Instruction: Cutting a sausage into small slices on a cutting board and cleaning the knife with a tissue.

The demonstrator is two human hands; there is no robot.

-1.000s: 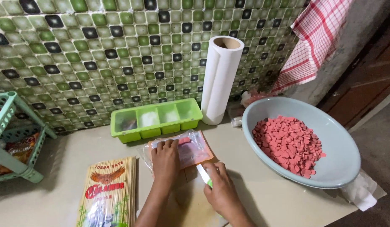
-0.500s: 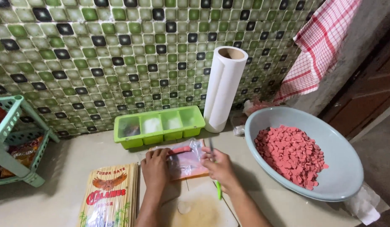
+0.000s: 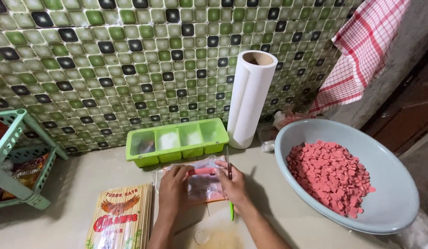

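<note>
A clear plastic packet [image 3: 202,184] with pink and dark contents lies flat on the counter in front of the green tray. My left hand [image 3: 173,190] presses down on its left part. My right hand [image 3: 233,186] rests on the packet's right edge and grips a thin knife with a green handle [image 3: 231,191], its blade pointing away from me along that edge.
A green compartment tray [image 3: 177,140] sits against the tiled wall. A white paper roll [image 3: 250,99] stands beside it. A pale blue bowl [image 3: 393,203] holds pink pieces [image 3: 331,175]. A packet of bamboo skewers [image 3: 119,221] lies at left, a mint rack [image 3: 15,161] beyond it.
My right hand moved forward from the near counter to the packet's right edge, and the knife turned to point away from me. The left hand stayed on the packet.
</note>
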